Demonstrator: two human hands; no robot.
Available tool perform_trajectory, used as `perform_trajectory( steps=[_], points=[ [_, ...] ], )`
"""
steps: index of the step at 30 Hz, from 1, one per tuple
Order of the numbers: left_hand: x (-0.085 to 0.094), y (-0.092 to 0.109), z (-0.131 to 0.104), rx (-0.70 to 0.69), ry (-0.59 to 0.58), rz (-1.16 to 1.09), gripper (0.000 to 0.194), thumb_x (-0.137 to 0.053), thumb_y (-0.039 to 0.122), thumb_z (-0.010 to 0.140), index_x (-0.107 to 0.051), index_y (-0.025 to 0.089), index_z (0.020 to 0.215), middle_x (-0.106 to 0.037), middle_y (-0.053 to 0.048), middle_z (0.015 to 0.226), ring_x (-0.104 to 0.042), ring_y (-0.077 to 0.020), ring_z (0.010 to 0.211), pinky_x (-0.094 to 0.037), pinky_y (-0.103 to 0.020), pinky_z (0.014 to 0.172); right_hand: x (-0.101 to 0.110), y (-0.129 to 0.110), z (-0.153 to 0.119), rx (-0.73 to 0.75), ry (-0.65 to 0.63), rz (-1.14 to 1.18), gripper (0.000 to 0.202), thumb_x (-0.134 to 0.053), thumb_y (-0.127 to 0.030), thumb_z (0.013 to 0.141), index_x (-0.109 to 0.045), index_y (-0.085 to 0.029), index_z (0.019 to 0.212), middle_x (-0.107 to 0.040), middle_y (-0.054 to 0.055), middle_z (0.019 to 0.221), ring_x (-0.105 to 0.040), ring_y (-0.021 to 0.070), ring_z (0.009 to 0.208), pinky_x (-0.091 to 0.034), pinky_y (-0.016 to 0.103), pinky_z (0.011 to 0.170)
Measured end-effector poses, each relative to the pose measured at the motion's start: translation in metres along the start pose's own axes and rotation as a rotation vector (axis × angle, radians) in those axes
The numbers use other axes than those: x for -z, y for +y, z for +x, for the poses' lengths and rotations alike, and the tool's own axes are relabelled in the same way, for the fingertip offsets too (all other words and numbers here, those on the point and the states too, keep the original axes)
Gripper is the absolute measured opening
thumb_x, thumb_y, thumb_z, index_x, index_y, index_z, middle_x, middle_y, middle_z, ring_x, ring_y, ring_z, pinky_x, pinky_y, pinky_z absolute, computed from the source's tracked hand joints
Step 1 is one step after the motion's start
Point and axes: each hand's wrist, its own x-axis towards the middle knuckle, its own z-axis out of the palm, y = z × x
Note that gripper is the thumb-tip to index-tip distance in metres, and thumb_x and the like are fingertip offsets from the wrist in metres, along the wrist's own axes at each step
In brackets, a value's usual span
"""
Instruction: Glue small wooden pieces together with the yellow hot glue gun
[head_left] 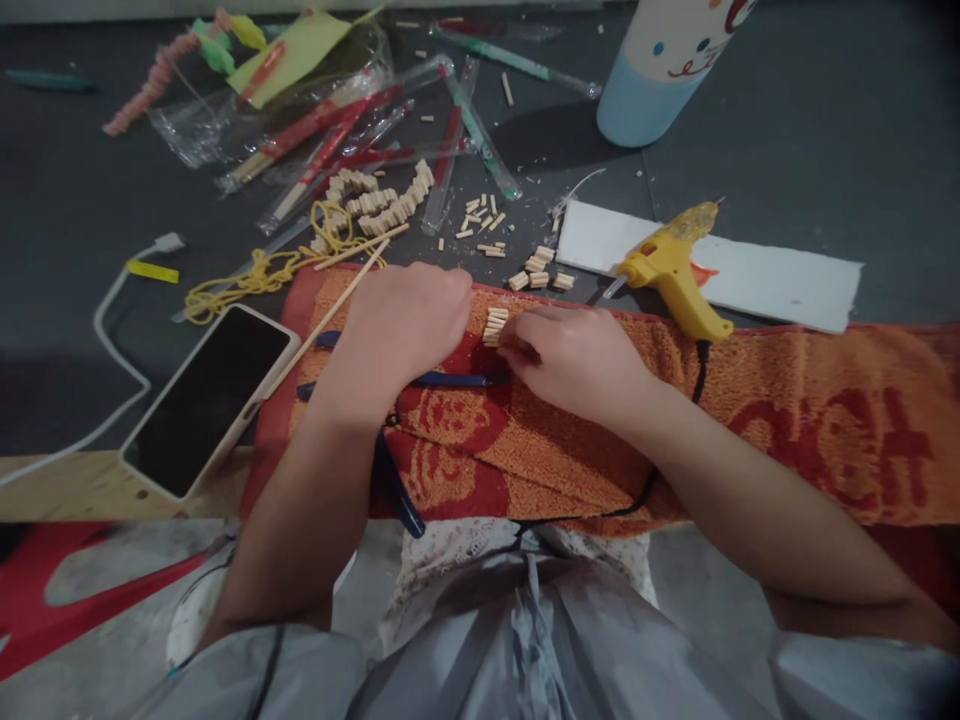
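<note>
My left hand (412, 315) is curled above the orange and red towel (570, 450), its fingertips hidden under the knuckles. What it holds, if anything, cannot be seen. My right hand (577, 355) has its fingers pinched together at the right end of a small row of short wooden sticks (496, 327). Blue-handled pliers (457, 380) lie partly under my left hand and wrist. A long thin wooden stick (330, 315) slants beside that hand. Just beyond my right hand are little bundles of cut sticks (538, 262).
A yellow glue gun (679, 270) rests on a white board (787, 280) at the right. A phone (214, 400) lies left, near yellow string (259, 280). Behind are joined stick strips (397, 205), loose pieces (480, 215), plastic-wrapped chopsticks (322, 160) and a blue-and-white bottle (652, 85).
</note>
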Motion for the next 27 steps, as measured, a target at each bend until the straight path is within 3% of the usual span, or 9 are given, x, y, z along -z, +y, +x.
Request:
perform_trajectory(
  steps=[16, 27],
  points=[
    [-0.0005, 0.0003, 0.0003, 0.022, -0.004, 0.022, 0.037, -0.035, 0.029, 0.093, -0.069, 0.017, 0.101, -0.072, -0.012, 0.091, -0.067, -0.0256, 0.091, -0.046, -0.034, 0.078, -0.0022, 0.0013, -0.0011, 0.011, 0.025, 0.102, 0.019, -0.051, -0.019, 0.087, -0.069, -0.015, 0.090, -0.075, 0.008, 0.091, -0.067, 0.0224, 0.080, -0.038, 0.031, 0.063],
    [-0.0010, -0.0014, -0.0001, 0.004, 0.008, 0.013, 0.037, -0.035, 0.029, 0.092, -0.069, 0.018, 0.102, -0.072, -0.013, 0.092, -0.067, -0.0258, 0.089, -0.046, -0.035, 0.075, 0.0010, -0.0005, -0.0012, -0.023, 0.016, 0.053, 0.021, -0.049, -0.022, 0.089, -0.068, -0.015, 0.088, -0.073, 0.010, 0.086, -0.064, 0.0212, 0.074, -0.034, 0.030, 0.060]
  ],
)
